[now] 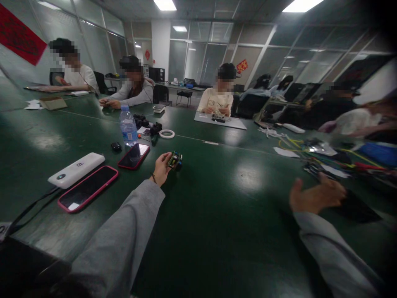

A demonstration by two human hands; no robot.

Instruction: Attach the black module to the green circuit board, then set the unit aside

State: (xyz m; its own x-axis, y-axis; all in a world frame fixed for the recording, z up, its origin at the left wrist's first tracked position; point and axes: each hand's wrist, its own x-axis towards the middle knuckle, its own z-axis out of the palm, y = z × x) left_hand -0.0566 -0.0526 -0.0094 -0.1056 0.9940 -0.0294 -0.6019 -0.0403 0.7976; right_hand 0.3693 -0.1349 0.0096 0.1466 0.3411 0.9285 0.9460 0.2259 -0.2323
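Note:
Over the middle of the green table, my left hand point(161, 169) is closed on a small circuit board assembly point(175, 160), holding it by its left side. My right hand point(316, 195) is reached out to the right, somewhat blurred, with the thumb apart from the fingers and nothing visible in it. A flat black item point(359, 207) lies just beyond its fingers; whether they touch it I cannot tell. Behind that hand spreads a pile of cables point(344, 157) in yellow, red and black. Grey sleeves cover both my forearms.
Left of my left hand lie a phone point(134, 156), a red-cased phone point(88, 189) and a white power bank point(77, 169). A water bottle point(128, 127), a tape roll point(166, 134) and black parts point(151, 127) stand farther back. Several people sit across the table point(217, 231).

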